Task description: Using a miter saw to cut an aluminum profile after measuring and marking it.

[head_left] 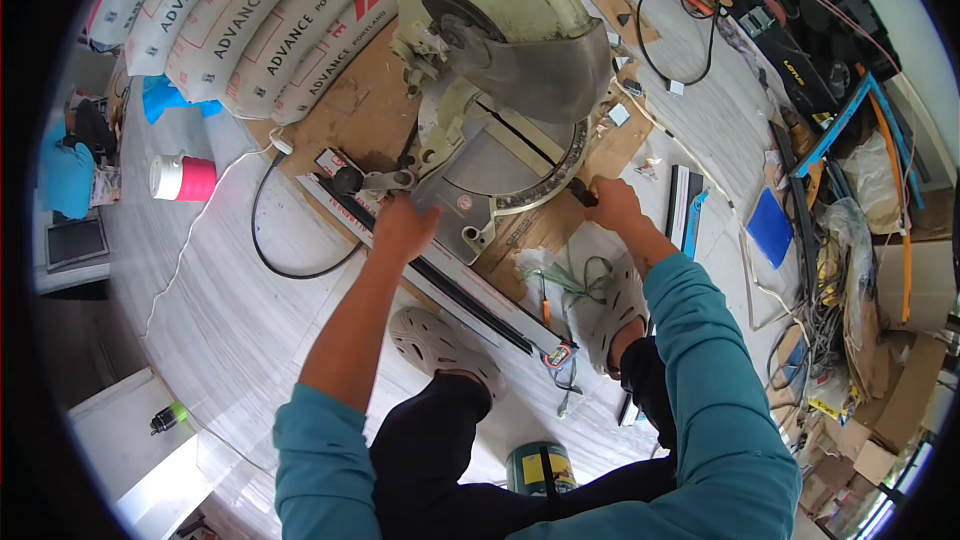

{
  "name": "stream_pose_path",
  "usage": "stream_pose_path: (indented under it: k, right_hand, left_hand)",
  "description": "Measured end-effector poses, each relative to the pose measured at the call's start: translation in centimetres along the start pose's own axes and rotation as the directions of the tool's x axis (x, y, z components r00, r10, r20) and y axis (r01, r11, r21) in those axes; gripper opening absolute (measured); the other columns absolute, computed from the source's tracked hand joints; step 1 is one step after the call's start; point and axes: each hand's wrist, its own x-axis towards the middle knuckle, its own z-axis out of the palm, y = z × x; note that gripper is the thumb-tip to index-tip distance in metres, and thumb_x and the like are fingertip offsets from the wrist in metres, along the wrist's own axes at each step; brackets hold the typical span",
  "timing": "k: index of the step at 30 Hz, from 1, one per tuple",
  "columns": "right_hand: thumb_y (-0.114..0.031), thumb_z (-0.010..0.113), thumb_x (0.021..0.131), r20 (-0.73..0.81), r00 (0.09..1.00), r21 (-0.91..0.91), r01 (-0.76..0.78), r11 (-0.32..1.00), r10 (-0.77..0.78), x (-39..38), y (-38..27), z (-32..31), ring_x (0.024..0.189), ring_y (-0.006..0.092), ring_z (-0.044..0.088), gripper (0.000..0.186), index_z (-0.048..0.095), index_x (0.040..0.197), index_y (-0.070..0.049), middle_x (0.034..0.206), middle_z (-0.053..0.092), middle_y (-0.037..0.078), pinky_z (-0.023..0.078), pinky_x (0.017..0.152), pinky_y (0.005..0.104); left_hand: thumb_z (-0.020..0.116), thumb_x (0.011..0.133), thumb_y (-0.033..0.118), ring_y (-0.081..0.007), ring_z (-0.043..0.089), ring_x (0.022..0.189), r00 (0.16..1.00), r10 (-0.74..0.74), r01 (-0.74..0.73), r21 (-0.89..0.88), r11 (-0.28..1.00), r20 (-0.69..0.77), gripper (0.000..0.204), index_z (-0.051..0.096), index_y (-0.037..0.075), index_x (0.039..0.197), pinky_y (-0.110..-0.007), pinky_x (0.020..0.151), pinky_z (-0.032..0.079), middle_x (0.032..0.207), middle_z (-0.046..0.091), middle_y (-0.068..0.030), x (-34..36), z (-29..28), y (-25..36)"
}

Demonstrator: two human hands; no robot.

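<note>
A miter saw (500, 70) with a round metal turntable (485, 165) sits on a brown board (610, 145). My right hand (615, 205) is closed on the black handle (582, 192) at the turntable's front. My left hand (405, 225) is at the left end of the saw base, just below a black clamp knob (348, 180); its thumb rests by the metal and the fingertips are hidden, so I cannot make out what it grips. A long black and silver profile (470, 303) lies diagonally beneath that hand, with coloured wires (560, 358) at its near end.
Wrapped white rolls (250, 30) stand at the back left, near a pink-white jug (180, 177) and cables. Tools, profiles and cardboard (905, 390) crowd the right side. An orange screwdriver (545, 305) lies near my shoes (445, 350). A green can (530, 465) is below me.
</note>
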Motion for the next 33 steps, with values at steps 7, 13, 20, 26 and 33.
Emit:
stream_pose_path:
  k: [7,13,20,26,33]
  right_hand:
    - [-0.054,0.059,0.089,0.040,0.989,0.585,-0.140,0.799,0.144,-0.1,0.3,1.0,0.091,0.0281,0.066,0.063,0.062,0.117,0.002,0.098,0.069,0.020,0.049,0.078,0.0368]
    - [-0.056,0.056,0.090,-0.124,0.933,0.640,-0.184,0.746,0.337,0.5,1.5,4.5,0.085,0.0286,0.066,0.057,0.069,0.107,-0.003,0.090,0.070,0.017,0.049,0.077,0.0382]
    - [-0.054,0.057,0.089,-0.204,0.867,0.627,-0.240,0.741,0.454,-0.6,-3.4,7.7,0.085,0.0320,0.068,0.048,0.072,0.103,-0.012,0.083,0.069,0.017,0.050,0.075,0.0403]
    - [-0.056,0.057,0.090,-0.048,0.745,0.886,-0.276,0.372,0.665,-1.6,-11.9,15.2,0.085,0.0284,0.065,0.053,0.070,0.106,-0.007,0.084,0.068,0.014,0.048,0.080,0.0388]
    - [-0.056,0.057,0.091,-0.067,0.770,0.945,-0.155,0.288,0.635,-2.5,-18.4,15.3,0.097,0.0201,0.058,0.062,0.058,0.127,-0.005,0.108,0.066,0.011,0.045,0.087,0.0330]
  left_hand:
    - [0.056,0.090,0.030,-0.0468,0.064,0.086,0.995,-0.086,0.084,-0.047,0.995,-0.048,0.036,0.058,-0.005,0.096,-0.053,0.080,0.051,0.089,0.065,-0.0303,-0.7,-0.7,0.5]
    - [0.056,0.090,0.026,-0.0482,0.064,0.083,0.996,-0.088,0.086,-0.068,0.994,-0.029,0.030,0.059,-0.003,0.093,-0.055,0.078,0.050,0.084,0.065,-0.0305,-0.9,-1.4,0.8]
    - [0.057,0.092,0.028,-0.0400,0.067,0.083,0.998,-0.068,0.070,0.116,0.991,-0.016,0.031,0.060,-0.003,0.093,-0.048,0.077,0.054,0.087,0.067,-0.0242,-1.4,-1.4,0.2]
    - [0.055,0.094,0.025,-0.0379,0.067,0.086,0.996,-0.087,0.082,0.130,0.988,0.033,0.028,0.058,-0.003,0.096,-0.046,0.077,0.054,0.088,0.067,-0.0225,-0.7,-0.4,0.1]
    - [0.056,0.093,0.026,-0.0393,0.067,0.084,0.999,-0.033,0.032,0.118,0.992,0.008,0.029,0.058,-0.002,0.098,-0.047,0.075,0.054,0.088,0.067,-0.0222,-1.1,-0.9,0.9]
